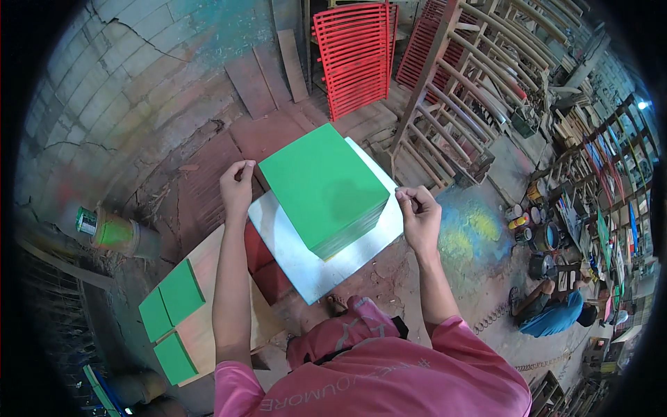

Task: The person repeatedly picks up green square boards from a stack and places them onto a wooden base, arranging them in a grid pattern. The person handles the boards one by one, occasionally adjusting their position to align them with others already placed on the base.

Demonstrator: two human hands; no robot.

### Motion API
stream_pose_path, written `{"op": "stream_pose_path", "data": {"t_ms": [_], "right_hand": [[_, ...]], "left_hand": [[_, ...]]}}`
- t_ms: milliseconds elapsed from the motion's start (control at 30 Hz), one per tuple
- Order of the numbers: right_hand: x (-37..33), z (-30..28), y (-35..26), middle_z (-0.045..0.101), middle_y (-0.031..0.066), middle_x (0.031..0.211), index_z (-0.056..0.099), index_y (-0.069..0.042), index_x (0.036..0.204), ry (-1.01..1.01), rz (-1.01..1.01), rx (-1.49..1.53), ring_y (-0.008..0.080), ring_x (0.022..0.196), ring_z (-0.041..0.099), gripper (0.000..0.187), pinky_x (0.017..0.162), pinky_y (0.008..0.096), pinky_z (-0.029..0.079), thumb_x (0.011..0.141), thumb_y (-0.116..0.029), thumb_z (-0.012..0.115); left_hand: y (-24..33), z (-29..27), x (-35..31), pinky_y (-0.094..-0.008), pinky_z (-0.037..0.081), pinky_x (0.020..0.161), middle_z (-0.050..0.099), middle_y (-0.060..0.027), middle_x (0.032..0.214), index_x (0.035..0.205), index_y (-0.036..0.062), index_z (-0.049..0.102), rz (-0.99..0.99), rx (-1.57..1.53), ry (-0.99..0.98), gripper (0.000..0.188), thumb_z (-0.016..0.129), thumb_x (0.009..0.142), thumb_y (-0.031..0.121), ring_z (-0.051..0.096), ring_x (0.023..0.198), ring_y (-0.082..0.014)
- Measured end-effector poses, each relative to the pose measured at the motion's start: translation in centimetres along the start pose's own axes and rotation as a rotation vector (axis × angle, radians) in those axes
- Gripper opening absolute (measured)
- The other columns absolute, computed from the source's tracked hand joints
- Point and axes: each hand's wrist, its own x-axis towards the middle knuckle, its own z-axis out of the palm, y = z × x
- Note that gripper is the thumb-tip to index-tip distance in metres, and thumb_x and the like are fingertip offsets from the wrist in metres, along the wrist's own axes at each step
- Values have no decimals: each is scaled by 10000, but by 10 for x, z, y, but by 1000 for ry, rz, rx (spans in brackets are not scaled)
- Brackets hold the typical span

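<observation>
A tall stack of square green panels (326,184) stands on a white board (313,278) in front of me. At the stack's left corner my left hand (237,187) is closed in a pinch, its fingertips at the edge of the top panel. My right hand (421,215) pinches at the opposite, right corner, thumb and forefinger together. How firmly either hand grips the thin panel is too small to make out. Three more green panels, one of them (182,292), lie on a pale wooden board (208,267) at the lower left.
Behind the stack, a red slatted frame (354,59) leans upright. Wooden ladder-like frames (458,90) fill the back right. A paint-smeared bucket (114,233) is on the left near the block wall (125,69). Paint cans (545,236) and a crouching person in blue (556,313) are at right.
</observation>
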Motion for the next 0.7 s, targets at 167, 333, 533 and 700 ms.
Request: {"op": "stream_pose_path", "data": {"t_ms": [167, 333, 533, 700], "right_hand": [[4, 2, -10, 580, 89, 694, 655, 7, 819, -14, -120, -93, 183, 604, 446, 53, 561, 302, 368, 796, -40, 665], [7, 3, -10, 595, 110, 730, 630, 9, 799, -33, -229, -110, 238, 657, 506, 24, 609, 326, 404, 779, 7, 643], [5, 4, -15, 589, 120, 744, 615, 13, 792, -41, -219, -141, 253, 690, 522, 31, 638, 342, 417, 776, 14, 642], [5, 5, -11, 583, 129, 736, 606, 20, 793, -37, -237, -147, 261, 704, 538, 35, 659, 349, 427, 781, 14, 638]], "left_hand": [[-6, 3, 1, -265, 429, 661, 632, -33, 747, 904, -27, 669, 2, 3, -2, 227, 643, 861, 194, 524, 694, -96], [-5, 3, 1, -253, 413, 607, 600, -16, 679, 881, -29, 665, 53, -8, -13, 206, 648, 854, 175, 504, 648, -79], [-10, 1, 4, -253, 439, 646, 633, -48, 759, 876, -30, 662, 50, -22, -4, 162, 648, 846, 129, 543, 675, -96], [-12, 1, 6, -254, 437, 647, 619, -51, 784, 868, -36, 649, 78, -77, -49, 145, 640, 849, 108, 540, 691, -100]]}}
